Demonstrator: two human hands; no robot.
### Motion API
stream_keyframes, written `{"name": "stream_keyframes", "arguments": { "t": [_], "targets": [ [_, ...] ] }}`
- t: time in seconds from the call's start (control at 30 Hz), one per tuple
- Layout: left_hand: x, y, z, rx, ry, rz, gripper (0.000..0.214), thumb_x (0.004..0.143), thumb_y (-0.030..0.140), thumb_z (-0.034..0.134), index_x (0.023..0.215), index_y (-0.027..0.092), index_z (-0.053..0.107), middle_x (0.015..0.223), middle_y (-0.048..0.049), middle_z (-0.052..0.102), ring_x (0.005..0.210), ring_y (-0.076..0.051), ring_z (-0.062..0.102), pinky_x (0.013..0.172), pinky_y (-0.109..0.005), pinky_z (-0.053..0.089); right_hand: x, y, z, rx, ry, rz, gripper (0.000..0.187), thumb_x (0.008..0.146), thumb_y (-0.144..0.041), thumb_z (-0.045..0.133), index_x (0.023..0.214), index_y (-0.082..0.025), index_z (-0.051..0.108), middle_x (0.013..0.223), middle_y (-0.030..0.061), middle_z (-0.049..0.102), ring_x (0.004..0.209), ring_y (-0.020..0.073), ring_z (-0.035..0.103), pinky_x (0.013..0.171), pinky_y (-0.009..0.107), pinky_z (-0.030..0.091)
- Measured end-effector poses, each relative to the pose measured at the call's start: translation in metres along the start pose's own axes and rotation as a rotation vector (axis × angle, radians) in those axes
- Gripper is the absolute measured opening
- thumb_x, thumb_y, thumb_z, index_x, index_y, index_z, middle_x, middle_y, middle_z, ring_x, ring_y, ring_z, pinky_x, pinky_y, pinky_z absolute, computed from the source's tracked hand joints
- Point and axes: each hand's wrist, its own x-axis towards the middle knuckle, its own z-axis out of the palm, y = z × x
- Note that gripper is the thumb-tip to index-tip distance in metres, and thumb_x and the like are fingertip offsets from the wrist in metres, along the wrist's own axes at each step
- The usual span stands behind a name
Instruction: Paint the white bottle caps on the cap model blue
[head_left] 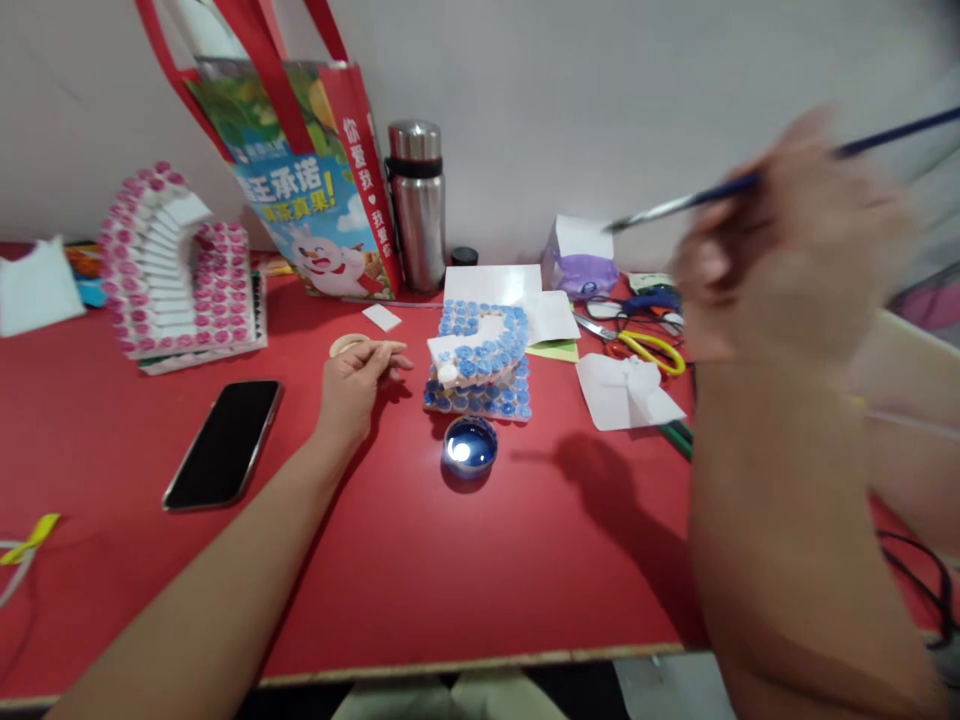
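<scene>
My right hand (787,250), blurred by motion, is raised at the right and closed round a paintbrush (731,188) with a dark blue handle. Its bristle tip points left, in front of the wall. My left hand (354,388) rests on the table with its fingers loosely stretched to the right; nothing shows clearly in them. Behind it lies a beige ring (349,343), partly covered. Just right of those fingers stands a curved model (484,360) covered with blue paper rolls on a white base. A small bowl of dark blue liquid (470,447) sits before it.
A pink-and-white curved model (176,275) and a phone (223,445) are at the left. Behind stand a printed bag (315,190), a steel flask (418,210) and a purple-white pack (580,260). Yellow-handled scissors (652,352) and white paper (622,395) lie to the right.
</scene>
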Motion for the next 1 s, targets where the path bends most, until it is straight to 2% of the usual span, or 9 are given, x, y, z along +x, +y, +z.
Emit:
{"name": "stream_keyframes", "arguments": {
  "t": [0.07,0.27,0.5,0.63,0.7,0.77,0.83,0.9,1.0],
  "targets": [
    [0.001,0.001,0.002,-0.053,-0.021,-0.098,0.036,0.079,0.046,0.089,0.095,0.014,0.084,0.086,-0.0115,0.084,0.062,-0.016,0.066,0.053,-0.028,0.055,-0.036,0.003,0.026,0.049,-0.086,0.132,0.044,0.092,-0.044,0.101,0.067,-0.028,0.068,0.055,-0.0023,0.063,0.038,0.0080,0.040,0.035,0.033,0.016],
    [0.002,0.002,0.004,-0.118,-0.025,-0.164,0.035,0.077,0.043,0.073,0.088,0.011,0.084,0.089,-0.0198,0.089,0.062,-0.017,0.070,0.048,-0.023,0.043,-0.097,0.020,0.041,0.105,-0.307,0.363,0.053,0.085,-0.064,0.104,0.071,-0.025,0.071,0.057,-0.0044,0.068,0.038,0.0073,0.045,0.036,0.028,0.030],
    [-0.002,0.002,0.005,0.079,-0.027,-0.061,0.027,0.076,0.038,0.094,0.087,0.017,0.082,0.078,-0.0067,0.080,0.063,-0.015,0.063,0.057,-0.026,0.053,-0.110,0.026,0.030,0.092,-0.376,0.422,0.058,0.078,-0.074,0.105,0.074,-0.025,0.075,0.054,-0.0047,0.067,0.037,0.0053,0.041,0.034,0.025,0.031],
    [0.001,0.000,0.002,0.156,0.168,0.177,0.048,0.081,0.035,0.095,0.060,0.021,0.053,0.068,0.0022,0.057,0.065,-0.011,0.051,0.060,-0.023,0.043,-0.110,0.026,0.027,0.084,-0.397,0.422,0.059,0.076,-0.071,0.108,0.069,-0.024,0.073,0.052,-0.0049,0.064,0.036,0.0060,0.046,0.033,0.024,0.028],
    [0.003,-0.002,-0.001,0.172,0.177,0.215,0.037,0.092,0.036,0.086,0.071,0.021,0.060,0.067,0.0045,0.053,0.061,-0.011,0.045,0.060,-0.024,0.040,-0.110,0.027,0.027,0.056,-0.402,0.417,0.062,0.075,-0.071,0.108,0.067,-0.024,0.069,0.051,-0.0049,0.063,0.036,0.0063,0.047,0.033,0.024,0.028],
    [0.004,-0.003,-0.002,0.182,0.076,0.218,0.017,0.094,0.030,0.083,0.108,0.024,0.077,0.076,0.0045,0.063,0.061,-0.012,0.047,0.062,-0.024,0.043,-0.111,0.027,0.028,0.022,-0.410,0.422,0.065,0.075,-0.073,0.107,0.065,-0.024,0.066,0.051,-0.0047,0.064,0.036,0.0059,0.046,0.033,0.024,0.028],
    [0.004,-0.004,-0.002,0.186,0.003,0.240,0.050,0.086,0.021,0.085,0.135,0.027,0.075,0.101,0.0005,0.075,0.065,-0.010,0.049,0.065,-0.024,0.048,-0.113,0.027,0.028,-0.005,-0.421,0.427,0.067,0.075,-0.075,0.106,0.065,-0.024,0.065,0.051,-0.0044,0.065,0.036,0.0055,0.044,0.034,0.024,0.029],
    [0.002,-0.005,-0.001,0.201,-0.001,0.248,0.050,0.083,0.020,0.087,0.132,0.025,0.077,0.111,-0.0022,0.077,0.068,-0.009,0.053,0.068,-0.024,0.051,-0.114,0.026,0.028,-0.034,-0.435,0.418,0.068,0.075,-0.078,0.105,0.065,-0.024,0.065,0.051,-0.0042,0.064,0.036,0.0057,0.043,0.035,0.025,0.028],
    [-0.001,-0.005,0.001,0.234,0.038,0.209,0.020,0.098,0.035,0.080,0.111,0.020,0.080,0.074,0.0031,0.064,0.060,-0.012,0.053,0.061,-0.025,0.047,-0.117,0.026,0.027,-0.117,-0.508,0.360,0.068,0.080,-0.080,0.100,0.066,-0.023,0.066,0.051,-0.0040,0.063,0.040,0.0069,0.044,0.039,0.026,0.032]
  ]
}}
